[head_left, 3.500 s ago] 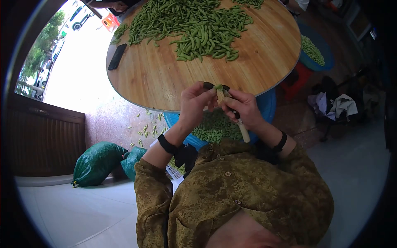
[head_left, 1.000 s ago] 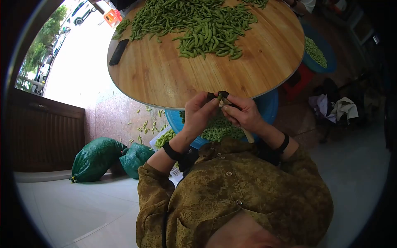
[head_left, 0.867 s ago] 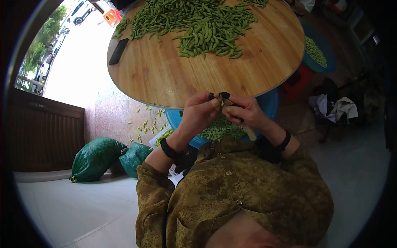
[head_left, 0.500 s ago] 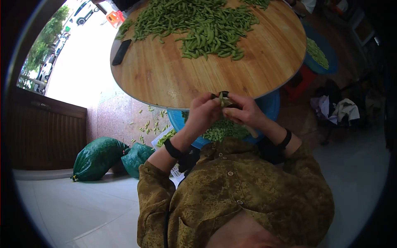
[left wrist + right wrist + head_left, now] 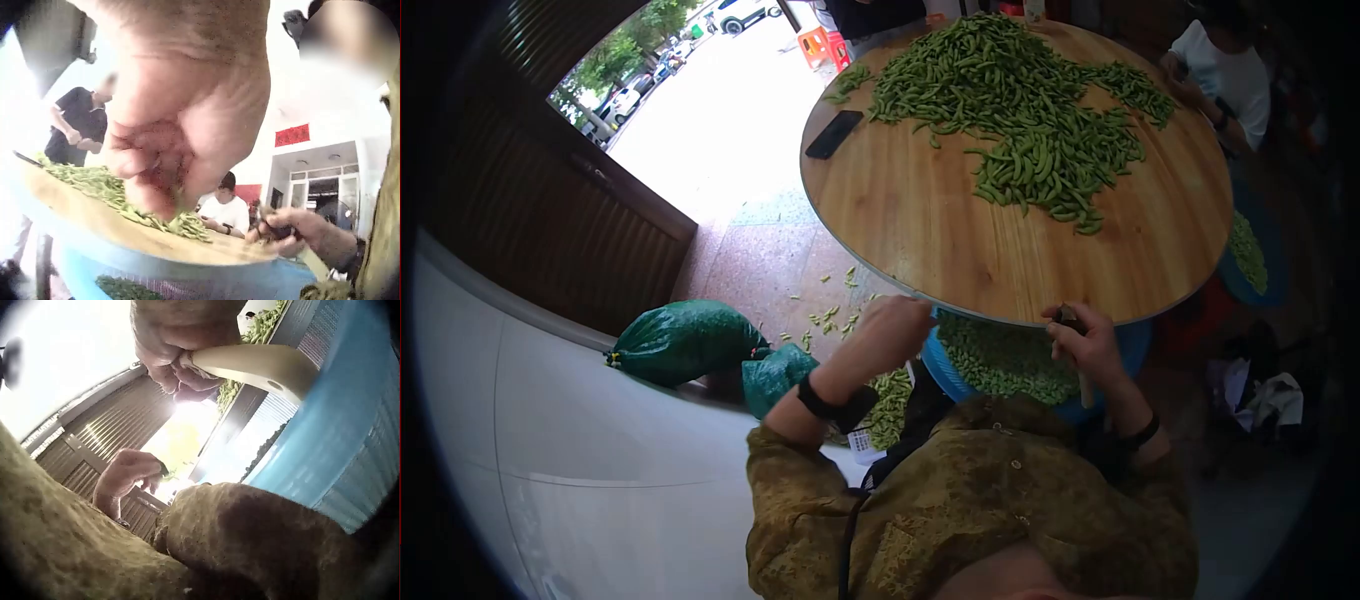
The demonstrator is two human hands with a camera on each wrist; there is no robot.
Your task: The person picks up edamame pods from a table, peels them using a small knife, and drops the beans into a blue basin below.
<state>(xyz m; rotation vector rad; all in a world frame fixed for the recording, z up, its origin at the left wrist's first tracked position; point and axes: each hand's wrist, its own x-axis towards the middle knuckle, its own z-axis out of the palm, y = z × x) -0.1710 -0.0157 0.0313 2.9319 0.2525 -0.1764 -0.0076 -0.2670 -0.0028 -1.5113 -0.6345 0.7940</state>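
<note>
My right hand [image 5: 1092, 350] grips a tool by its pale handle [image 5: 1086, 388], over the blue tub's [image 5: 1138, 350] right side. In the right wrist view, the curved handle [image 5: 256, 362] sticks out of my fist. My left hand [image 5: 897, 325] is apart from it, just off the table's near edge, its fingers curled. Something dark [image 5: 164, 469] shows at its fingertips in the right wrist view; whether it is held cannot be told. Shelled green beans [image 5: 1010, 368] lie in the tub. Green pods [image 5: 1050, 160] are heaped on the round table [image 5: 920, 230].
A black phone-like slab [image 5: 834, 134] lies on the table's left. Green sacks [image 5: 690, 340] stand on the floor at left, near scattered pods and a white basket [image 5: 863, 445] of pods. Another person [image 5: 1225, 75] sits at the far right, and one stands beyond the table.
My hands, close together around a small green pod before, have moved apart. The head view has shifted, so the table and pods now appear further right and other people show more.
</note>
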